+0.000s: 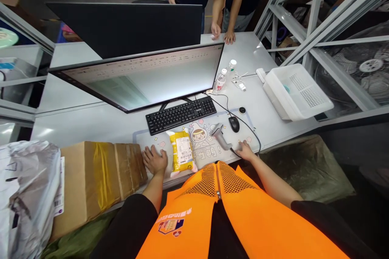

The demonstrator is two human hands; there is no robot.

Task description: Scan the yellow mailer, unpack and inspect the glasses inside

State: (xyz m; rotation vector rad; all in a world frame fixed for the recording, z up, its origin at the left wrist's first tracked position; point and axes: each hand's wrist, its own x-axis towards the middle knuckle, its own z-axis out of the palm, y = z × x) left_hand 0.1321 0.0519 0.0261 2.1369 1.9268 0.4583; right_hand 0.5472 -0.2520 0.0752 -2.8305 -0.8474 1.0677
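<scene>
Grey counter point(267, 109) runs before you, with the yellow parcel point(181, 151) at its near edge on the printed mat point(206, 141). Your left hand point(154, 160) lies spread flat just beside it, apart from it; your right hand point(244, 150) rests loosely open near the scanner point(221, 136). The parcel looks soft and light, and is probably best gripped by its long edges.

Bare desk point(267, 117) strip between mouse point(234, 124) and white tray point(296, 91): room to pass. Near left blocked by cardboard box point(100, 174). Centre crowded: yellow parcel point(181, 151), scanner point(221, 136), keyboard point(181, 114). Monitor point(142, 77) walls off far side. Bottles point(223, 77) right of monitor.
</scene>
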